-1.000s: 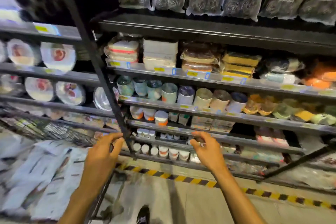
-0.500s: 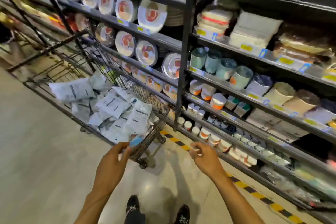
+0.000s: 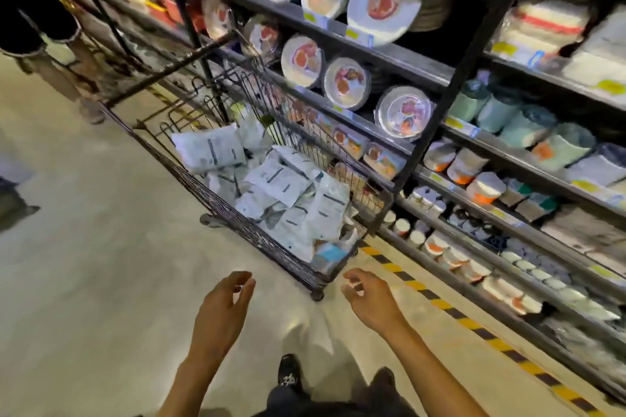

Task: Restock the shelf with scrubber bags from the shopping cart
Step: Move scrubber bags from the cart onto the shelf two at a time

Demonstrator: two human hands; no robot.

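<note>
Both hands empty. Left hand and right hand reach forward at waist height, fingers loosely curled and gripping nothing.

The shopping cart stands just ahead of them, close against the shelf on the person's right. Its long axis runs parallel to the shelving, with the near end toward the hands and the handle bar at the far end, up the aisle. The scrubber bags lie heaped inside in pale packets at mixed angles — thickest in the near half, with one loose bag sitting higher toward the far end.

The key relation: the heap lies forward of and slightly above both hands, between them. The right fingertips hover just beside the cart's near corner, so the right hand looks a shade closer to the nearest packets; the left is near, but clear of the side mesh.

Likely next move, as a judgement — reach over the near wall and down.

The shelf tiers beside the cart hold plates. No slot for the bags is in view here.
</note>
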